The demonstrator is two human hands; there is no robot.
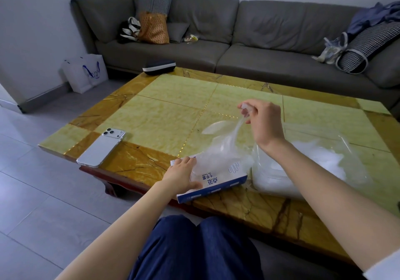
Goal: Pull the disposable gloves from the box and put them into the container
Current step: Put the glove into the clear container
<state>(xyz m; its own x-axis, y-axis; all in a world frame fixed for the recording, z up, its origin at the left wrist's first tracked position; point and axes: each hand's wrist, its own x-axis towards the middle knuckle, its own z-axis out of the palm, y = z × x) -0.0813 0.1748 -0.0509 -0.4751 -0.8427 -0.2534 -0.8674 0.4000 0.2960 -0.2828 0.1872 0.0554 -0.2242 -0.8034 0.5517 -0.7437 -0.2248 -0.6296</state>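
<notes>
A blue-and-white glove box [218,182] lies flat at the table's near edge. My left hand [183,175] rests on its left end with the thumb along the front side, holding it down. My right hand [263,120] is raised above the table and pinches a thin clear disposable glove [225,145], which stretches from my fingers down to the box's top opening. To the right of the box stands a clear plastic container [350,147] with a heap of crumpled clear gloves [320,160] inside; my right forearm crosses its near left part.
A white phone [101,147] lies camera-up at the table's near left corner. A dark case [159,67] sits at the far left edge of the yellow stone table [173,110]. A grey sofa with bags and cushions runs behind. My knees are under the near edge.
</notes>
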